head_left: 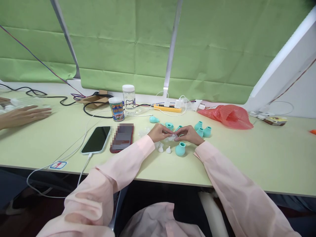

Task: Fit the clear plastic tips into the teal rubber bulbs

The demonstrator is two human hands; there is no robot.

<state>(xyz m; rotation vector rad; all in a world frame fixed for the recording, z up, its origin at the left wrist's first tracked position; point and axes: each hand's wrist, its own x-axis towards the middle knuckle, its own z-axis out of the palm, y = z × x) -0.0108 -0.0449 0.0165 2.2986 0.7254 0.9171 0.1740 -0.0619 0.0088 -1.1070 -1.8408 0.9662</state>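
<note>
My left hand (160, 132) and my right hand (188, 134) meet over the table, their fingertips pinching a small translucent plastic piece (174, 137). Its exact kind is too small to make out. Close in front of them stands a turquoise vase-shaped rubber bulb (180, 149), opening upward. Two small white funnel-shaped pieces, one (168, 150) by the bulb and another (161, 148) farther left, sit below my left hand. Several more turquoise bulbs (207, 131) are grouped behind and right of my right hand. One turquoise bulb (153, 119) lies on its side at the back, and crumpled clear plastic (145, 132) is beside my left wrist.
Left of my arms lie two phones, one white-edged (96, 140) with a cable, one red-cased (122, 138). Behind are a snack can (117, 109), a clear jar (129, 98), a yellow power strip (168, 108) and a red plastic bag (228, 117). Another person's hand (27, 114) rests far left.
</note>
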